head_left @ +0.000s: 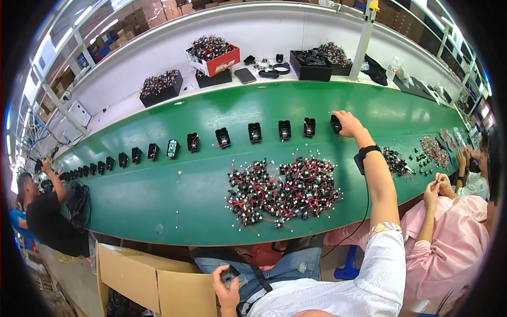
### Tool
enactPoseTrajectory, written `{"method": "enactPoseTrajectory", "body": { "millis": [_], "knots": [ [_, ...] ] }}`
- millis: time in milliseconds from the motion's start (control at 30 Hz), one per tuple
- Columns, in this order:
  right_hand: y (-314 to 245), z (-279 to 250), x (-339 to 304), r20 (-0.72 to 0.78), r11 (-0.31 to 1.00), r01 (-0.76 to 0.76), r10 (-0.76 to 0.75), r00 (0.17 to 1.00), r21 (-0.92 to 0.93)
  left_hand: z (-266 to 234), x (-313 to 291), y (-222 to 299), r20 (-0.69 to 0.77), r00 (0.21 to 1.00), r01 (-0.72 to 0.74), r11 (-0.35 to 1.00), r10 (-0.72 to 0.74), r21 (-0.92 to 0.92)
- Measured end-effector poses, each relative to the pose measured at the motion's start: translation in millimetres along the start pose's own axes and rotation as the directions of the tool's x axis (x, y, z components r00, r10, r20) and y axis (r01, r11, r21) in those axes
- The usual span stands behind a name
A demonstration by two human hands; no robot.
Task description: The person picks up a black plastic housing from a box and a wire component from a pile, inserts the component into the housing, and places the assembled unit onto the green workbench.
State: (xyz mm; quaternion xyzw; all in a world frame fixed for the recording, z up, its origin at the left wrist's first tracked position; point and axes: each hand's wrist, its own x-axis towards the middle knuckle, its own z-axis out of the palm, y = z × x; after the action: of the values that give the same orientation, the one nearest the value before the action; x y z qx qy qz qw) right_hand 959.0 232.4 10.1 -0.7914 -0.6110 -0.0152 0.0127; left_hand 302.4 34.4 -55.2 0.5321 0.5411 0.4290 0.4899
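Note:
My right hand [348, 124] reaches far across the green work surface [200, 195], its fingers closed round a black plastic housing [335, 124]. That housing stands at the right end of a long row of similar black housings, one of them a housing [255, 132] with its open side showing parts inside. Down by my lap, my left hand [226, 290] is closed on a small dark boxy thing [230, 274], its kind unclear. Between me and the row lies a wide heap of small black parts with red wires and white connectors [285, 190]. A strapped dark device [364, 156] sits on my right wrist.
Boxes of wired parts stand on the back ledge, among them a red-and-white box [224, 61] and a black box [311, 66]. A cardboard box [153, 280] is at lower left. Co-workers sit right, in a pink top [443, 232], and left, in black [55, 227].

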Motion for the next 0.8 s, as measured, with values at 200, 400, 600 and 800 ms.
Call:
{"method": "enactPoseTrajectory", "body": {
  "millis": [200, 400, 600, 800],
  "knots": [
    [-30.3, -47.7, -39.2, -0.335, 0.981, 0.127, -0.072, 0.939, 0.145, 7.6, 8.9, 21.0, 0.133, 0.989, -0.017, 0.956, 0.058, -0.293],
    [-206.0, -88.3, -103.5, -0.082, 0.826, 0.379, -0.381, 0.921, 0.417, 21.6, 18.0, 2.5, 0.423, 0.902, 0.236, 0.917, -0.083, -0.323],
    [-269.8, -59.4, -69.7, -0.077, 0.823, 0.559, -0.554, 0.829, 0.099, 51.5, 13.9, -13.7, 0.587, 0.801, 0.084, 0.946, 0.122, -0.313],
    [-302.2, -43.5, -32.1, 0.317, 0.888, 0.443, -0.387, 0.866, -0.126, 44.8, 7.4, -27.4, 0.631, 0.768, 0.415, 0.839, -0.114, -0.354]
  ]
}}
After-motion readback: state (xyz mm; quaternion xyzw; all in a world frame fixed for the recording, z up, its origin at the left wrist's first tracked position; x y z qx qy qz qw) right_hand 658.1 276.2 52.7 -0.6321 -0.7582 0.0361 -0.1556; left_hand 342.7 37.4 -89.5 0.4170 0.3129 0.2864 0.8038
